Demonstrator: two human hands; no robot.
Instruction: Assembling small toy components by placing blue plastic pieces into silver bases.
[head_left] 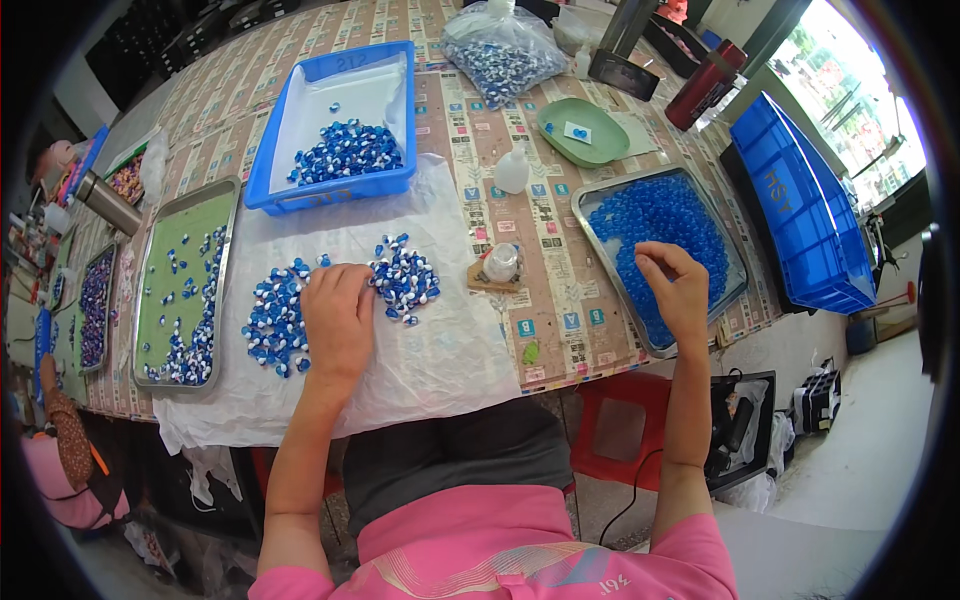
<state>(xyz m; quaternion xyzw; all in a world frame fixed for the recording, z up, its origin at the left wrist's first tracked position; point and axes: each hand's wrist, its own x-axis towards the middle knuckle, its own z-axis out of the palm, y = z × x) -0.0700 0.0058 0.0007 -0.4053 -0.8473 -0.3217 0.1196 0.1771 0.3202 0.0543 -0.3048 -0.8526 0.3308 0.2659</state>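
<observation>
My left hand (338,318) rests palm down on white paper (440,340), its fingers bent together between two loose piles of beads. The left pile (272,325) and the right pile (405,280) are of small blue-and-white beads. Some beads lie right against the fingers; what is under the fingertips is hidden. My right hand (678,295) is over a metal tray (742,285) of clear blue beads (660,215). Its thumb and fingers are pinched together; anything between them is too small to make out.
Behind the paper stands a blue plastic bin (350,190) holding more beads. Left is a green-lined tray (165,290). A small jar (501,263), white bottle (512,170), green dish (583,150), bag of beads (503,60), red flask (705,85) and blue crate (800,205) stand around.
</observation>
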